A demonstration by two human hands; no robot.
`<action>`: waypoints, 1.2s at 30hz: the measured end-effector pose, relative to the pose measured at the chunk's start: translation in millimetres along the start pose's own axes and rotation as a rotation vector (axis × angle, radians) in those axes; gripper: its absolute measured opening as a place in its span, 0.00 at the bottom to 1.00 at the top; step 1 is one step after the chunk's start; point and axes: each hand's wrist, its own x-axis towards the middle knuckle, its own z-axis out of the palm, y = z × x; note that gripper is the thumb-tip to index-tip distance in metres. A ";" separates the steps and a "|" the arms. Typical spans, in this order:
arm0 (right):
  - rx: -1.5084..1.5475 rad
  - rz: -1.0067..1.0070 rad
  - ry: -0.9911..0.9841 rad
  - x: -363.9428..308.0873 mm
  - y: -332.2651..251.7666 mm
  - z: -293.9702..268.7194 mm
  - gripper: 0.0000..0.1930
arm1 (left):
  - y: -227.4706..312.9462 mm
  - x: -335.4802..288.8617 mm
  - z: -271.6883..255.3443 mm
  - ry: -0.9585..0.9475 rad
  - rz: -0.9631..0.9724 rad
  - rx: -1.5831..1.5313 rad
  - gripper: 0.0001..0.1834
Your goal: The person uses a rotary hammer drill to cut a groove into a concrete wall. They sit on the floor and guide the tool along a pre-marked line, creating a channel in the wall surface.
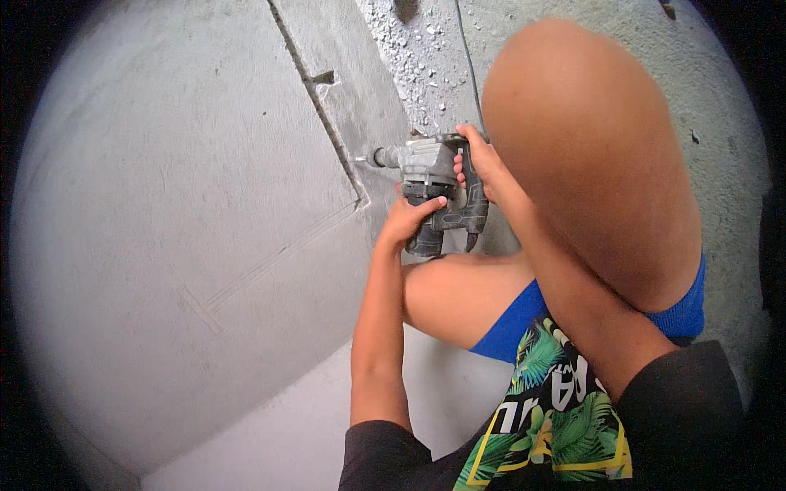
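A grey and black rotary hammer drill lies across the middle of the view, its bit pointing left at the grey plastered wall. My right hand is closed around its rear handle. My left hand wraps the dark motor body from below, thumb laid across it. The bit's tip sits at or very near a narrow groove cut in the wall; whether it touches I cannot tell. Near the groove's upper part is a small dark notch. Pencil-like lines run from the groove's lower end to a drawn rectangle.
Broken rubble is strewn on the concrete floor along the wall's foot. A dark power cord runs over the floor past the drill. My bent knee rises close on the right, and my other leg lies below the drill.
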 end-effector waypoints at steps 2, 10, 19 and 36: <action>-0.054 0.021 0.028 9.9 -9.8 7.9 0.29 | 2.4 11.4 -5.1 0.014 -0.011 0.034 0.24; 0.020 -0.052 0.113 39.9 -40.6 44.3 0.25 | 54.0 66.7 -49.8 -0.106 -0.143 0.066 0.28; 0.020 -0.011 0.120 85.8 -95.7 59.4 0.23 | 112.7 126.3 -68.2 -0.001 -0.103 0.312 0.35; -0.074 0.044 0.024 189.9 -153.9 102.4 0.23 | 162.9 260.0 -143.2 -0.146 -0.214 0.440 0.37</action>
